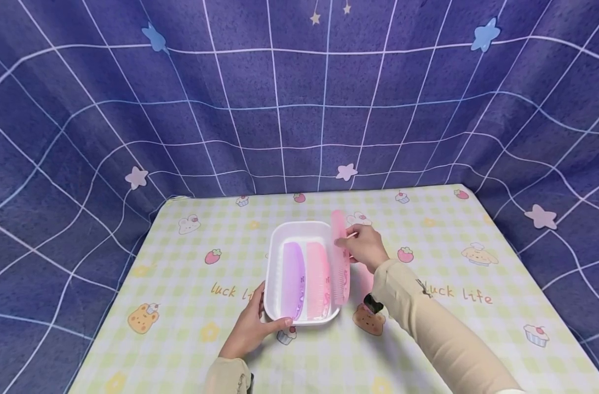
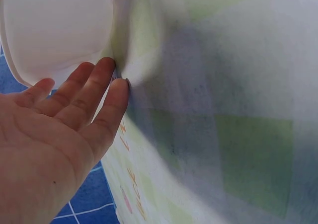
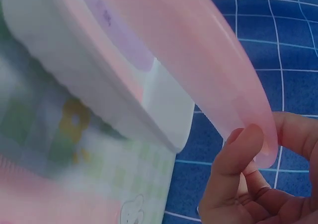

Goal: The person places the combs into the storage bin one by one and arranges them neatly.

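A white rectangular tray (image 1: 275, 246) holds a purple comb (image 1: 292, 279) and a pink comb (image 1: 316, 282), lying side by side. My left hand (image 1: 252, 323) grips the tray's near left corner, thumb at the front rim and fingers along the outer wall. In the left wrist view, those fingers (image 2: 102, 100) reach out beside the white wall. With thumb and fingers, my right hand (image 1: 366, 246) pinches a second pink comb (image 3: 198, 50) near one end. This comb slants over the tray's right rim. Another pink comb (image 3: 54, 194) lies on the table right of the tray, partly hidden by my right arm.
A pale green checked cloth (image 1: 181, 262) with cartoon prints covers the table. Behind and on both sides hangs a dark blue curtain (image 1: 299, 126) with grid lines and stars.
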`<control>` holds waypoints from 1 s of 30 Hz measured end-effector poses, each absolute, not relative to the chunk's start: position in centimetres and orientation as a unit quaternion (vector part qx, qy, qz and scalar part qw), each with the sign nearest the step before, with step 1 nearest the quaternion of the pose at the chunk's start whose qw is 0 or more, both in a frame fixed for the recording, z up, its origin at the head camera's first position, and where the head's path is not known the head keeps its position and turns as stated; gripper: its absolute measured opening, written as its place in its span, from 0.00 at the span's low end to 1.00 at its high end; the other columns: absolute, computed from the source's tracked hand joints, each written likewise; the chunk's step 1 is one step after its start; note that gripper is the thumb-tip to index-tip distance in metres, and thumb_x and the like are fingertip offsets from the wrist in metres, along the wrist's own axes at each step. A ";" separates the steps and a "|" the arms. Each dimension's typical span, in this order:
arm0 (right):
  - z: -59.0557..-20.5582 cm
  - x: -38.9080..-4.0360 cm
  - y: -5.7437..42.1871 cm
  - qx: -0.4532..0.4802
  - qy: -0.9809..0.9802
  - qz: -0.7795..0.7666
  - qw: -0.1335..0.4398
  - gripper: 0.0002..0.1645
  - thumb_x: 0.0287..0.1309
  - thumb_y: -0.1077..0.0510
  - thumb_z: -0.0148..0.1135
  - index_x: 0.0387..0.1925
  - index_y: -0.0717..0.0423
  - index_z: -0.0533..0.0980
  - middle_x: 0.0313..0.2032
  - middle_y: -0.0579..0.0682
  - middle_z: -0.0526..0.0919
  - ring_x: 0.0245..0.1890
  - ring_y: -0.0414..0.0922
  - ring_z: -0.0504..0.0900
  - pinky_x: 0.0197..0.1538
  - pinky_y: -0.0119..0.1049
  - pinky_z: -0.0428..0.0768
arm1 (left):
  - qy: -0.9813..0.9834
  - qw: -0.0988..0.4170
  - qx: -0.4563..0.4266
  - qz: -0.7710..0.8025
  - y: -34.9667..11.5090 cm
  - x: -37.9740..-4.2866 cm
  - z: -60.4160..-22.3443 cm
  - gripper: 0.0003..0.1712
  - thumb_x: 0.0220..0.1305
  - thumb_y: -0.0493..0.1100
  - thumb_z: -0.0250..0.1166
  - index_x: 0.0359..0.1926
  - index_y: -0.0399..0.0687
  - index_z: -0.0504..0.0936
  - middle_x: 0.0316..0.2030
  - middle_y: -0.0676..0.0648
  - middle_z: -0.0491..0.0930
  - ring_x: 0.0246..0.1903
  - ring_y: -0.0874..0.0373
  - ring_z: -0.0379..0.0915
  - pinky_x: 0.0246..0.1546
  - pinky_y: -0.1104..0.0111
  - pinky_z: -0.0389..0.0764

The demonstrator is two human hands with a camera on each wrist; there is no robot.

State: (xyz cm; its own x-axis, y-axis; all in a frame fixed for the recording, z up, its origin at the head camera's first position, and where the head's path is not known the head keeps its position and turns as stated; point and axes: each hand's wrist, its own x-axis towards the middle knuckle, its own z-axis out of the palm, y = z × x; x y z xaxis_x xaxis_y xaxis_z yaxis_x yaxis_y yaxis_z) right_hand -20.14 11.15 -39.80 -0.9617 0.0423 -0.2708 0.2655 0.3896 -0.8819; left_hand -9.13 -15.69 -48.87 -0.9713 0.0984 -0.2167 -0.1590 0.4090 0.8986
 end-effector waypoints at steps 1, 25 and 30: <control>-39.8 -20.1 10.9 0.093 0.826 -0.547 0.102 0.18 0.60 0.61 0.67 0.49 0.67 0.77 0.31 0.53 0.78 0.22 0.39 0.76 0.26 0.30 0.83 | 0.831 0.118 -0.018 0.543 -15.7 -9.1 -48.9 0.65 0.50 0.49 0.83 0.80 0.43 0.51 0.71 0.37 0.67 0.71 0.37 0.60 0.73 0.42 0.55; -39.5 -19.7 6.6 0.095 0.811 -0.567 0.107 0.16 0.56 0.62 0.70 0.45 0.64 0.79 0.31 0.52 0.77 0.23 0.41 0.78 0.33 0.41 0.88 | 0.835 0.114 -0.016 0.538 -15.7 -9.2 -48.9 0.65 0.49 0.48 0.83 0.80 0.44 0.52 0.68 0.38 0.70 0.68 0.38 0.66 0.71 0.39 0.56; -39.5 -19.8 6.1 0.093 0.814 -0.563 0.109 0.15 0.56 0.62 0.70 0.45 0.64 0.79 0.31 0.53 0.77 0.24 0.42 0.78 0.36 0.44 0.88 | 0.835 0.115 -0.013 0.538 -15.7 -9.1 -48.9 0.65 0.50 0.48 0.82 0.80 0.43 0.51 0.68 0.37 0.70 0.68 0.38 0.65 0.72 0.40 0.54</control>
